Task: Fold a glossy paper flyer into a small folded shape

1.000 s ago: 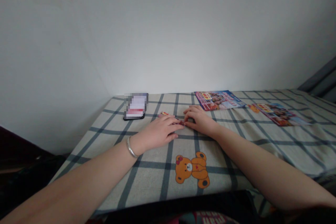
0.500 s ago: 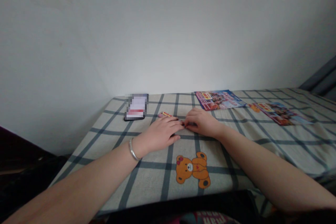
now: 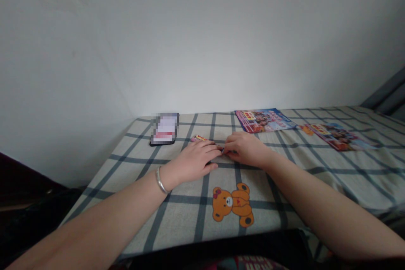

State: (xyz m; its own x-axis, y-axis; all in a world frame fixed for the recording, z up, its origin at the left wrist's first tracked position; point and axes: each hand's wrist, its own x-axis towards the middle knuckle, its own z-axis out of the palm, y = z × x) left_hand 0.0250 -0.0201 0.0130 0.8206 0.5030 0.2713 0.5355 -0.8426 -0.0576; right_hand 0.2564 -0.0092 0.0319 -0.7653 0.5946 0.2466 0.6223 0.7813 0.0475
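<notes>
My left hand (image 3: 195,161), with a silver bangle (image 3: 161,180) at its wrist, lies flat on a small piece of colourful printed paper (image 3: 200,138). Most of that paper is covered; a strip with a yellow patch shows beyond the knuckles. Close by on the right, my right hand (image 3: 246,148) has its thumb and fingers pinched together at the paper's right end, by the left fingertips. Only a dark bit of the edge shows there, and whether the paper is folded I cannot tell.
A phone (image 3: 164,129) with a blurred screen lies at the back left. Two printed leaflets (image 3: 264,120) lie at the back and right. The checked tablecloth (image 3: 177,219) carries a printed bear (image 3: 232,204) and wrinkles on the right. A white wall (image 3: 202,42) rises behind.
The right hand's fingers have shifted very slightly at the paper's end. My left hand stays in place.
</notes>
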